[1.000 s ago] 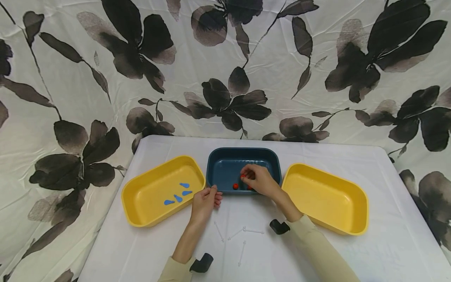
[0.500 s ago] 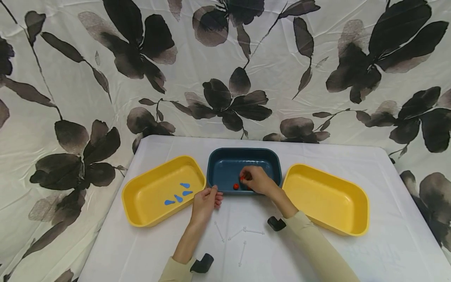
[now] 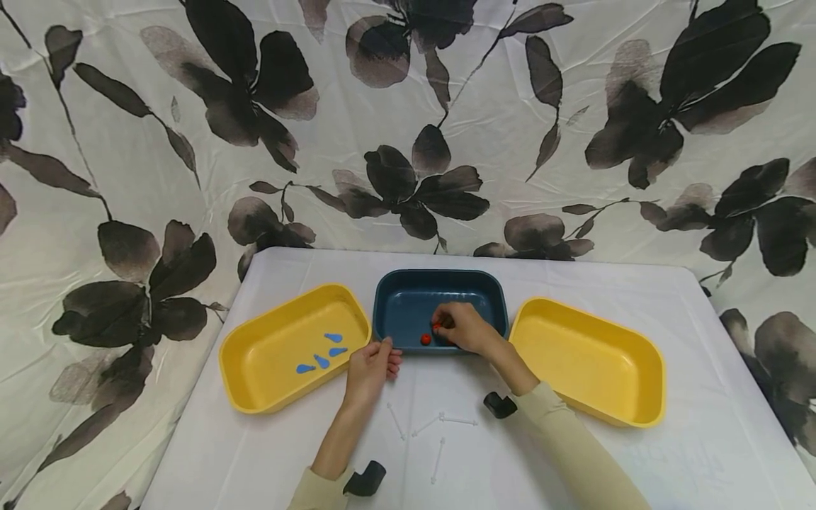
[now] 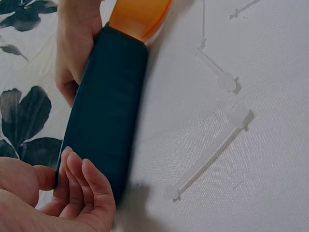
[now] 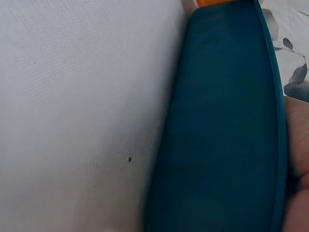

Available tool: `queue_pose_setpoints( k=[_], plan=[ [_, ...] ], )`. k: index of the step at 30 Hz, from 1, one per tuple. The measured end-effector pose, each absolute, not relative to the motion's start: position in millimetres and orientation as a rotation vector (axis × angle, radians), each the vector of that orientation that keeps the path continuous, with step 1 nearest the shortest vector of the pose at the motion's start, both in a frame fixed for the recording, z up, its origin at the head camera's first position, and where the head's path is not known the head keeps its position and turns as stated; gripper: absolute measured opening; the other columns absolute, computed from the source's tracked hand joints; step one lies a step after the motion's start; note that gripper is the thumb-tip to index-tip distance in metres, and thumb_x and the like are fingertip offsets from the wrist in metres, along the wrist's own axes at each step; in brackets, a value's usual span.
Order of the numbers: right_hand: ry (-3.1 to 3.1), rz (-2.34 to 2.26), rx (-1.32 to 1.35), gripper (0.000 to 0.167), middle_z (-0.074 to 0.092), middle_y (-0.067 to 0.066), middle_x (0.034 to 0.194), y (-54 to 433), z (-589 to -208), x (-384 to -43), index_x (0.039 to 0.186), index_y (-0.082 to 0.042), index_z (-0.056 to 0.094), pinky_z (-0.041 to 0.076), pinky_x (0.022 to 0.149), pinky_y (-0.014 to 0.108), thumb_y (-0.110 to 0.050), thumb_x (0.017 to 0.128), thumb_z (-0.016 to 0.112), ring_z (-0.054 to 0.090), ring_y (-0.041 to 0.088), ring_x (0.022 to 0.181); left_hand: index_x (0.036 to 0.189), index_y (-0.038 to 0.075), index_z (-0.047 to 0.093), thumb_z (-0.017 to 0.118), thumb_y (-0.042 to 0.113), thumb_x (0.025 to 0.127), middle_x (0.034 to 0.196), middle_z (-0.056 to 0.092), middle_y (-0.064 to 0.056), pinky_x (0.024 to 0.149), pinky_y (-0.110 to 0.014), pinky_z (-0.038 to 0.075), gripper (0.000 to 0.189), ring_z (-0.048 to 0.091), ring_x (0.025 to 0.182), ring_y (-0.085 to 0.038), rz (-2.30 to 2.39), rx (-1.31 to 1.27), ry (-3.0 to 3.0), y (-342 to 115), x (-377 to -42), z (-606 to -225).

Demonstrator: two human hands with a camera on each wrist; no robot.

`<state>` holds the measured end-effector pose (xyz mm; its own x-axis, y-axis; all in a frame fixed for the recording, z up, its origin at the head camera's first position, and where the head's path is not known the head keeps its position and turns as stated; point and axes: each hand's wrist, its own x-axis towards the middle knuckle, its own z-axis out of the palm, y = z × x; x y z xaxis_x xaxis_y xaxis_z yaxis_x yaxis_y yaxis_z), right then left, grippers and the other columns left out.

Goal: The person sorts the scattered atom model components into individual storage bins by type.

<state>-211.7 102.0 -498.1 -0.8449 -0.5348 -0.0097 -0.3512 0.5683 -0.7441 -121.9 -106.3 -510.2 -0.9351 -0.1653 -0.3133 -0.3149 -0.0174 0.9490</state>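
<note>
In the head view my left hand [image 3: 367,370] is at the front left corner of a dark blue tray [image 3: 401,283]. Its thumb and fingers pinch the rim, as the left wrist view shows from below. My right hand [image 3: 470,330] reaches over the front wall into this tray. Its fingertips pinch a small red piece [image 3: 436,327]. Just left of those fingers, a small round red piece [image 3: 426,339] lies on the tray floor. Another bit of red shows partly under the right hand. The right wrist view holds mostly the tray's outer wall [image 5: 217,121], so the fingertips are hidden there.
Left of the blue tray stands a yellow tray [image 3: 255,354] with several blue drop-shaped pieces [image 3: 321,361]. A second yellow tray [image 3: 593,361] stands at the right. Several thin clear rods [image 3: 438,460] lie on the white cloth in front. A floral curtain [image 3: 395,106] hangs behind.
My right hand has shifted slightly left inside the blue tray, with the red piece at its fingertips. The left hand keeps its place on the rim.
</note>
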Motion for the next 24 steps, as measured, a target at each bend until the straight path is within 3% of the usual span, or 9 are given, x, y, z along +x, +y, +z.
queue_pose_setpoints(
  k=[24],
  plan=[
    [2.617, -1.249, -0.772, 0.009, 0.070, 0.009, 0.097, 123, -493, -194, 0.106, 0.003, 0.069, 0.057, 0.077, 0.027, 0.001, 0.097, 0.067, 0.065, 0.017, 0.083, 0.099, -0.009, 0.070, 0.055, 0.021, 0.108, 0.079, 0.067, -0.008, 0.060, -0.020, 0.054, 0.035, 0.060, 0.067, -0.014, 2.110, -0.530, 2.137, -104, -121, -511]
  ],
)
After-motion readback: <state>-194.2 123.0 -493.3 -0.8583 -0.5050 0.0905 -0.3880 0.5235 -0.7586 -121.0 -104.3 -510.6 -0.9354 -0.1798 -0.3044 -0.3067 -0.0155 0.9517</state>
